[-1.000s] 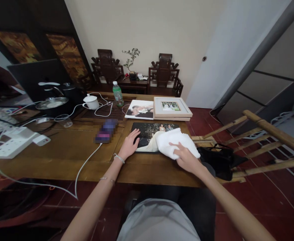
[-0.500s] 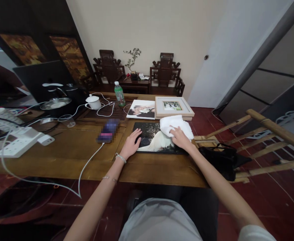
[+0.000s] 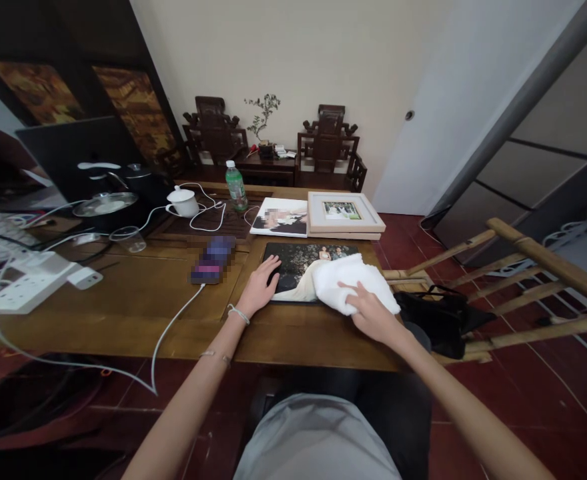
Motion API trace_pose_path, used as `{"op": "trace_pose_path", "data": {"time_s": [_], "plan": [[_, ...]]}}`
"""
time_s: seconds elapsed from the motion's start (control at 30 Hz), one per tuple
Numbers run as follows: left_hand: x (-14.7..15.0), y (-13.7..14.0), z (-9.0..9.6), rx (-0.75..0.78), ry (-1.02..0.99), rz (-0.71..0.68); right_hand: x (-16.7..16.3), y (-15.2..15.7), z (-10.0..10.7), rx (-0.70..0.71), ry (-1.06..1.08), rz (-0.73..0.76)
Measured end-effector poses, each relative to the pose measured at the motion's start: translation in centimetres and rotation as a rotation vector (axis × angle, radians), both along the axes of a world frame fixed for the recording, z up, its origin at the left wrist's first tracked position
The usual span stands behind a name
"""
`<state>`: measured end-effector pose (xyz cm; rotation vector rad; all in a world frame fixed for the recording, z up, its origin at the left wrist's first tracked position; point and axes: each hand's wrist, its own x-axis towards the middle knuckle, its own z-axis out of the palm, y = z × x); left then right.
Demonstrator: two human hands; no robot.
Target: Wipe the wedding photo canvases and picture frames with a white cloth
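A flat, dark-edged wedding photo point(image 3: 293, 270) lies on the wooden table in front of me, a long pale dress and two people showing on it. My left hand point(image 3: 260, 285) rests on its left edge, fingers stretched out and holding nothing. On the photo's lower right part, my right hand point(image 3: 373, 313) presses and grips a folded white towel point(image 3: 343, 277). The towel hides that corner of the photo and reaches past its right edge.
Behind the photo are a framed picture point(image 3: 373, 207) and a white-edged photo print point(image 3: 288, 227). A charging phone point(image 3: 213, 260), green bottle point(image 3: 236, 187), lidded cup point(image 3: 183, 202) and power strip point(image 3: 33, 287) stand left. A bamboo chair point(image 3: 533, 260) is at right.
My right hand has drawn the towel toward me and slightly right, from the photo's upper right to its lower right. The people in the photo now show. My left hand stays put.
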<state>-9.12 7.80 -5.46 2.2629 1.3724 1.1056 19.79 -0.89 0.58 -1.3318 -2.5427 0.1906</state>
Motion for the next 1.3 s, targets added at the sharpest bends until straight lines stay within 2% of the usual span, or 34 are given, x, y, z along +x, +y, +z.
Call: {"op": "trace_pose_path", "data": {"time_s": [0.23,0.37,0.5,0.6,0.73,0.8,0.87,0.97,1.1,1.2,1.3], "plan": [[-0.2,0.2,-0.1,-0.007,0.012,-0.009,-0.5,9.3,-0.1,0.07,-0.013,-0.085],[-0.2,0.1,-0.1,-0.003,0.003,-0.01,-1.1,11.1,-0.1,0.053,-0.058,-0.107],[-0.2,0.0,0.0,-0.001,-0.001,-0.008,-1.9,8.2,-0.7,0.03,-0.121,-0.088],[-0.1,0.0,0.0,-0.003,0.004,-0.004,-2.4,4.0,-0.8,0.018,-0.111,-0.017],[-0.1,0.0,-0.1,0.001,0.013,-0.005,-2.2,-1.2,0.1,-0.058,-0.061,0.099],[-0.1,0.0,0.0,0.002,0.015,-0.006,-1.6,-2.4,0.6,-0.104,-0.037,0.133],[-0.1,0.0,0.0,0.001,0.013,-0.005,-0.7,-2.2,0.8,-0.118,-0.016,0.128],[-0.1,0.0,0.1,-0.004,0.006,-0.004,0.6,0.4,0.4,-0.052,0.01,0.066],[-0.2,0.1,0.0,-0.012,-0.001,-0.005,1.5,6.0,-0.4,0.04,0.016,-0.054],[-0.2,0.1,0.0,-0.012,-0.002,-0.007,1.2,9.7,-0.3,0.056,-0.018,-0.138],[-0.2,0.0,0.1,-0.016,0.0,-0.006,0.2,11.8,-0.1,0.056,-0.028,-0.147]]}}
